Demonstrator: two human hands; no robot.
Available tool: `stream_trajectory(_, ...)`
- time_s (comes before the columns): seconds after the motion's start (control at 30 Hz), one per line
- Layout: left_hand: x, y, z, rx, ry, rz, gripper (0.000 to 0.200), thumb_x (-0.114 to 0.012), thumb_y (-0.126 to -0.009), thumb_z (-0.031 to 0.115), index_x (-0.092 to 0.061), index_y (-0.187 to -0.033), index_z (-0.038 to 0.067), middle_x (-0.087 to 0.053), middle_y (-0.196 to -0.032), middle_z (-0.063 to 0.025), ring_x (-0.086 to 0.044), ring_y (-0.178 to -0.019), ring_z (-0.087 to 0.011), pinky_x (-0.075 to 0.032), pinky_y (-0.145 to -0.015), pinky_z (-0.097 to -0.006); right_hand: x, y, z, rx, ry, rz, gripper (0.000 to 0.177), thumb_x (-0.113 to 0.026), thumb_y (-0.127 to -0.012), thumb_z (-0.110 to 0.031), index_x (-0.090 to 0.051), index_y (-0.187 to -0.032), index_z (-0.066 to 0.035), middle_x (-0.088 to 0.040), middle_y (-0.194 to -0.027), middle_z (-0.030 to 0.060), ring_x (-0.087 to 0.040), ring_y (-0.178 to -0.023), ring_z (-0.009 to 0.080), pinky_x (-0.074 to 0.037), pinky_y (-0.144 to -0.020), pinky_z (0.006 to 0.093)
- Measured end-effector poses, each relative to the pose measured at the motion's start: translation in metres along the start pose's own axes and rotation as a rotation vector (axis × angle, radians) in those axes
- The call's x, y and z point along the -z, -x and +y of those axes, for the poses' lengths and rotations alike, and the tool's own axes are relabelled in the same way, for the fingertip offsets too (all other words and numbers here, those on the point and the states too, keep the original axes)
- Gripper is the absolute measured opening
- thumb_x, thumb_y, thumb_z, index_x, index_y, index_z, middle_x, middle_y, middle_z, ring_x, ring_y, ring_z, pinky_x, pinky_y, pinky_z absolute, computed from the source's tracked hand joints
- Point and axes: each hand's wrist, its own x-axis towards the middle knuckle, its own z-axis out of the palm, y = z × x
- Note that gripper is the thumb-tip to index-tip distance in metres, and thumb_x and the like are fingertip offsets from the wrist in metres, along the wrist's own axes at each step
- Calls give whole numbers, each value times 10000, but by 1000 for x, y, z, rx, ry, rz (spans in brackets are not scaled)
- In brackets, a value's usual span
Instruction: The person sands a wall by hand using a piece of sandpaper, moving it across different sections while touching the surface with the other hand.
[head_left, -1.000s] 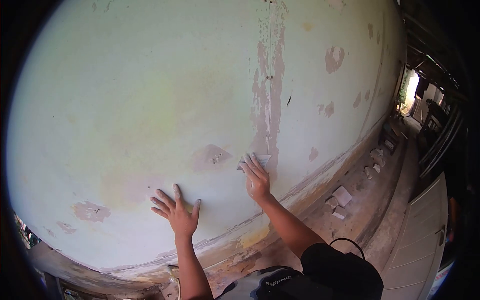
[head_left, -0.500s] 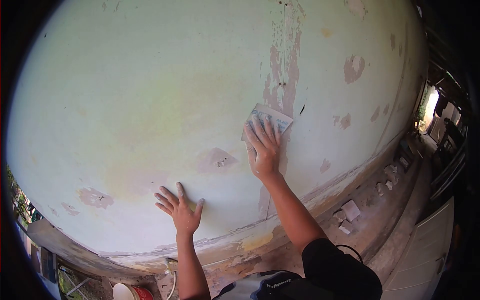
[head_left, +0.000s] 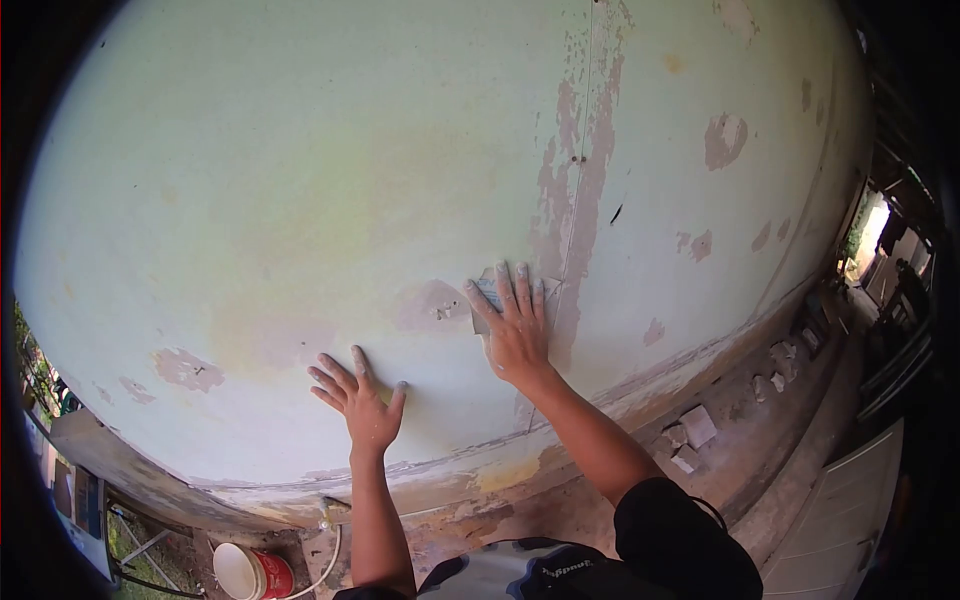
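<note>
A pale green wall (head_left: 250,220) with worn brownish patches fills most of the view. My right hand (head_left: 517,335) presses a sheet of sandpaper (head_left: 552,291) flat to the wall, just left of a vertical seam (head_left: 583,200) with flaked paint. The fingers are spread over the sheet and cover much of it. Lower and to the left, my left hand (head_left: 367,408) rests against the wall, fingers apart and nothing held. Pale dust coats the fingertips of both hands. Between them and slightly higher is a bare patch (head_left: 432,303) with a small damaged spot.
A white and red bucket (head_left: 272,575) stands on the ground at lower left, beside a pale hose (head_left: 333,555). Broken blocks (head_left: 700,425) lie along the wall's base at right. A light-coloured panel (head_left: 845,510) leans at lower right.
My right hand has slid the sandpaper down and slightly left along the wall. My left hand stays in about the same place. The view has shifted a little, showing more of the bucket.
</note>
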Motion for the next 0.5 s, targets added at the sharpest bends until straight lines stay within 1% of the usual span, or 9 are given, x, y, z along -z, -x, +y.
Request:
stream_trajectory(0.07, 3, 1, 4, 5, 28, -10, 1038, -782, -884, 460, -234, -1704, 136, 115, -1739, -332, 196, -1581, -556, 92, -1222, -720, -13, 12, 2, -36, -48, -47, 951, -745, -844, -98, -351, -1668, -366, -247, -1747, 164, -206, -1600, 457, -186, -1269, 643)
stream_trajectory(0.13, 7, 0, 7, 4, 42, -8, 1036, -782, -886, 452, -230, -1706, 142, 111, -1741, -328, 187, -1582, -558, 84, -1224, -721, -11, 7, -2, -85, -34, 15, 946, -748, -845, -115, -352, -1665, -369, -244, -1746, 174, -209, -1597, 461, -186, -1270, 643)
stream_trajectory(0.17, 10, 1, 7, -7, 52, -15, 1034, -782, -888, 445, -226, -1708, 149, 107, -1744, -323, 179, -1583, -560, 77, -1225, -721, -11, 0, -1, -74, -50, 65, 929, -737, -847, -112, -359, -1667, -328, -246, -1740, 190, -206, -1594, 474, -186, -1269, 642)
stream_trajectory(0.2, 13, 2, 7, -6, 48, -11, 1034, -782, -888, 445, -226, -1708, 149, 107, -1744, -323, 179, -1583, -560, 77, -1225, -721, -3, -15, -3, -70, -54, 68, 929, -737, -847, -112, -359, -1667, -328, -246, -1740, 190, -206, -1594, 474, -186, -1269, 642)
stream_trajectory(0.27, 18, 3, 13, 7, 68, -26, 1025, -777, -893, 437, -225, -1711, 160, 73, -1754, -307, 142, -1597, -549, 62, -1231, -715, 16, -47, -8, -73, -11, 266, 771, -693, -952, -204, -380, -1657, -195, -234, -1719, 265, -185, -1586, 504, -157, -1269, 644)
stream_trajectory(0.3, 20, 4, 18, 9, 68, -29, 1025, -777, -893, 437, -225, -1711, 160, 73, -1754, -307, 142, -1597, -549, 62, -1231, -715, 26, -59, -12, -73, -12, 262, 771, -693, -952, -204, -380, -1657, -195, -234, -1719, 265, -185, -1586, 504, -157, -1269, 644)
stream_trajectory(0.37, 25, 6, 28, 15, 20, 35, 1002, -766, -904, 423, -230, -1713, 170, 29, -1765, -288, 101, -1611, -532, 41, -1239, -705, 40, -76, -20, -84, -23, 390, 684, -629, -1003, -214, -396, -1643, -145, -252, -1709, 275, -196, -1580, 510, -166, -1266, 641)
stream_trajectory(0.47, 32, 4, 43, 34, -77, 110, 1041, -792, -889, 382, -196, -1721, 193, 46, -1778, -249, 102, -1628, -481, 27, -1252, -682, 27, -57, -16, -49, -64, 282, 678, -627, -998, -208, -406, -1633, -119, -272, -1700, 280, -213, -1569, 526, -163, -1264, 649)
stream_trajectory(0.5, 35, -1, 44, 35, -76, 114, 1041, -792, -889, 382, -196, -1721, 193, 46, -1778, -249, 102, -1628, -481, 27, -1252, -682, 17, -42, -14, -46, -64, 286, 678, -627, -998, -208, -406, -1633, -119, -272, -1700, 280, -213, -1569, 526, -163, -1264, 649)
